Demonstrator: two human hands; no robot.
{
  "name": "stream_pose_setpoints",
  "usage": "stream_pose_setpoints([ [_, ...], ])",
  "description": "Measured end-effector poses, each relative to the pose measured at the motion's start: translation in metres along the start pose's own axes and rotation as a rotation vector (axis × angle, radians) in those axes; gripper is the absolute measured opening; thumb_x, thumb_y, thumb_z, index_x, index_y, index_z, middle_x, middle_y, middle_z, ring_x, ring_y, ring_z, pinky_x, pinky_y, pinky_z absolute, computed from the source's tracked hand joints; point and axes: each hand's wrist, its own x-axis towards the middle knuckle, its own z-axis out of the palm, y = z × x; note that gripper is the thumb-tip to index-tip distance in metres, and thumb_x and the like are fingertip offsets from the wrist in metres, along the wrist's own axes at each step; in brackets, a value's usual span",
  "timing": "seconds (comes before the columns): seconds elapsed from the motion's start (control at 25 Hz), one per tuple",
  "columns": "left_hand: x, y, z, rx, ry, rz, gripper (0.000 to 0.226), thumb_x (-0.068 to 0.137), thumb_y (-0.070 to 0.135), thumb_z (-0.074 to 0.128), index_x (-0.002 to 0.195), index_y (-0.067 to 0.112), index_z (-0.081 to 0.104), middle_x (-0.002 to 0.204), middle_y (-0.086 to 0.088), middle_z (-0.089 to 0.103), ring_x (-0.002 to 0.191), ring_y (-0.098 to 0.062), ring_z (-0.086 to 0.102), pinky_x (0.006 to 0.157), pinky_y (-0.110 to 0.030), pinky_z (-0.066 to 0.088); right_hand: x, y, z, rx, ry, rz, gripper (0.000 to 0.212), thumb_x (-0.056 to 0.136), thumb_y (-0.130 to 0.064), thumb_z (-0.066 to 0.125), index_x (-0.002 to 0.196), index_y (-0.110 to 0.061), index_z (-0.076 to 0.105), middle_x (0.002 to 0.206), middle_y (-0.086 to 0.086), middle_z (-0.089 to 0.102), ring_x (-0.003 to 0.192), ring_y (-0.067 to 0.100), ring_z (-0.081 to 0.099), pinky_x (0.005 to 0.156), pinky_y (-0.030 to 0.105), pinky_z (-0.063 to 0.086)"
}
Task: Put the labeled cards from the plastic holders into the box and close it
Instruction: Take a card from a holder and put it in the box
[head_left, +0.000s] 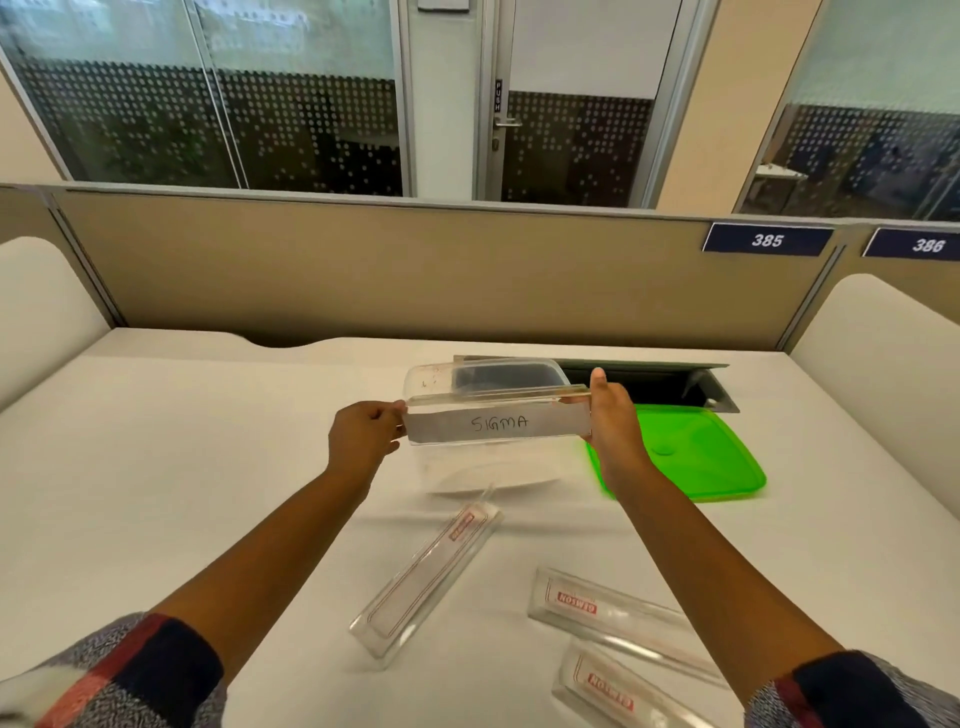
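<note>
Both hands hold the SIGMA card (498, 425) level above the clear box (483, 415)

Left hand (363, 439) pinches the card's left end, fingers curled; right hand (613, 415) grips the right end, thumb up against the box rim. Green lid (701, 457) lies flat just right of the box. Three clear plastic holders (426, 577) (613, 618) (613, 691) lie on the white table (156, 467), nearer the person
</note>
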Motion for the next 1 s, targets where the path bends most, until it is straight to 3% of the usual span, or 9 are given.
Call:
stream_pose_setpoints([
  [0.12, 0.028, 0.014, 0.015, 0.058, -0.041, -0.042, 0.030, 0.092, 0.018, 0.050, 0.110, -0.004, 0.060, 0.114, -0.019, 0.065, 0.093, -0.029, 0.064, 0.085, -0.037, 0.053, 0.025, -0.006, 0.006, -0.164, 0.082, -0.080, 0.033, 0.099, -0.034, 0.036, 0.083, -0.010, 0.052, 0.085, 0.012, 0.061, 0.086, 0.030, 0.054, 0.072, 0.031, 0.036],
  [0.24, 0.045, 0.013, 0.029, 0.110, -0.069, -0.121, 0.028, 0.091, 0.012, 0.050, 0.112, -0.005, 0.058, 0.116, -0.020, 0.062, 0.097, -0.032, 0.062, 0.087, -0.037, 0.052, 0.042, 0.000, 0.013, -0.529, 0.083, -0.123, 0.029, 0.099, -0.025, 0.037, 0.105, 0.002, 0.048, 0.109, 0.027, 0.061, 0.101, 0.040, 0.056, 0.076, 0.038, 0.041],
  [0.36, 0.052, 0.011, 0.044, 0.096, -0.093, -0.264, 0.031, 0.089, 0.010, 0.052, 0.117, -0.002, 0.050, 0.112, -0.017, 0.056, 0.102, -0.033, 0.057, 0.088, -0.037, 0.049, 0.051, 0.006, 0.022, -0.726, 0.020, -0.126, 0.028, 0.097, -0.023, 0.037, 0.108, 0.002, 0.045, 0.112, 0.028, 0.060, 0.103, 0.041, 0.057, 0.079, 0.041, 0.045],
  [0.48, 0.054, 0.014, 0.054, 0.033, -0.142, -0.312, 0.034, 0.092, 0.010, 0.047, 0.124, 0.001, 0.043, 0.110, -0.014, 0.048, 0.096, -0.027, 0.047, 0.079, -0.031, 0.043, 0.056, 0.012, 0.027, -0.954, 0.071, -0.304, 0.034, 0.095, -0.029, 0.042, 0.108, 0.001, 0.051, 0.119, 0.023, 0.057, 0.110, 0.038, 0.053, 0.086, 0.041, 0.044],
  [0.56, 0.059, 0.015, 0.055, -0.040, -0.142, -0.347, 0.036, 0.092, 0.008, 0.045, 0.128, 0.002, 0.039, 0.119, -0.015, 0.047, 0.098, -0.026, 0.043, 0.082, -0.030, 0.040, 0.062, 0.020, 0.025, -1.161, 0.117, -0.402, 0.040, 0.095, -0.036, 0.041, 0.111, -0.004, 0.057, 0.133, 0.018, 0.050, 0.125, 0.033, 0.043, 0.101, 0.045, 0.036],
  [0.64, 0.064, 0.017, 0.057, -0.127, -0.115, -0.414, 0.034, 0.092, 0.009, 0.043, 0.126, 0.006, 0.040, 0.112, -0.013, 0.050, 0.096, -0.026, 0.043, 0.091, -0.035, 0.042, 0.069, 0.027, 0.024, -1.212, 0.087, -0.379, 0.041, 0.097, -0.037, 0.037, 0.115, -0.009, 0.060, 0.147, 0.012, 0.037, 0.139, 0.029, 0.027, 0.113, 0.050, 0.020],
  [0.76, 0.068, 0.023, 0.068, -0.239, -0.052, -0.572, 0.014, 0.092, 0.008, 0.043, 0.105, 0.013, 0.039, 0.076, -0.009, 0.045, 0.072, -0.026, 0.046, 0.099, -0.037, 0.041, 0.077, 0.036, 0.026, -1.248, 0.007, -0.299, 0.041, 0.098, -0.032, 0.032, 0.119, -0.011, 0.061, 0.155, 0.006, 0.025, 0.145, 0.026, 0.014, 0.116, 0.054, 0.008],
  [0.84, 0.071, 0.025, 0.075, -0.242, -0.057, -0.619, 0.012, 0.093, 0.007, 0.042, 0.100, 0.015, 0.036, 0.072, -0.009, 0.040, 0.064, -0.022, 0.040, 0.099, -0.035, 0.041, 0.081, 0.041, 0.027, -1.349, -0.049, -0.274, 0.040, 0.097, -0.030, 0.033, 0.121, -0.012, 0.059, 0.157, 0.005, 0.020, 0.146, 0.025, 0.009, 0.116, 0.056, 0.005],
  [1.0, 0.080, 0.025, 0.085, -0.228, -0.046, -0.641, 0.010, 0.094, 0.009, 0.041, 0.099, 0.016, 0.038, 0.071, -0.009, 0.038, 0.068, -0.023, 0.042, 0.092, -0.034, 0.044, 0.090, 0.041, 0.036, -1.603, -0.184, -0.255, 0.039, 0.093, -0.024, 0.039, 0.128, -0.016, 0.054, 0.158, 0.006, 0.016, 0.146, 0.029, 0.003, 0.111, 0.065, -0.005],
])
